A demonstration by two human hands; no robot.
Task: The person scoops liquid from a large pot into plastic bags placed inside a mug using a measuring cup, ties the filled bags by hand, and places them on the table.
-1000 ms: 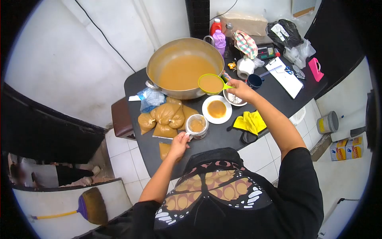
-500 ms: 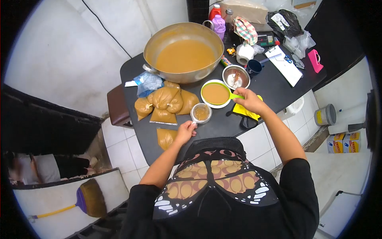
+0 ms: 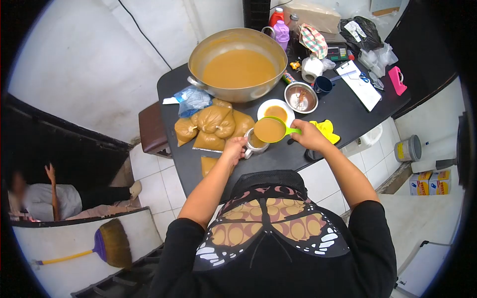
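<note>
My right hand (image 3: 308, 135) is closed round the handle of a lime-green dipper (image 3: 271, 130) full of brown liquid. The dipper hangs partly over a small pale cup (image 3: 257, 148), hiding much of its mouth. Fingers of my left hand (image 3: 236, 150) grip that cup at its left side, by the handle. Just beyond the dipper sits a white bowl (image 3: 283, 106) with brown liquid in the bottom. Tied plastic bags of brown liquid (image 3: 214, 120) lie beside my left hand, with another bag (image 3: 208, 165) nearer the table edge.
A large metal pot (image 3: 198, 64) of brown liquid stands at the back. Around it are a steel bowl (image 3: 312, 103), a dark mug (image 3: 323, 85), a clipboard (image 3: 365, 94) and a yellow cloth (image 3: 325, 131). A person (image 3: 52, 198) is at far left.
My right hand has lifted the dipper from over the white bowl and brought it toward me, above the cup. The cup has shifted slightly. The person at left has raised a hand.
</note>
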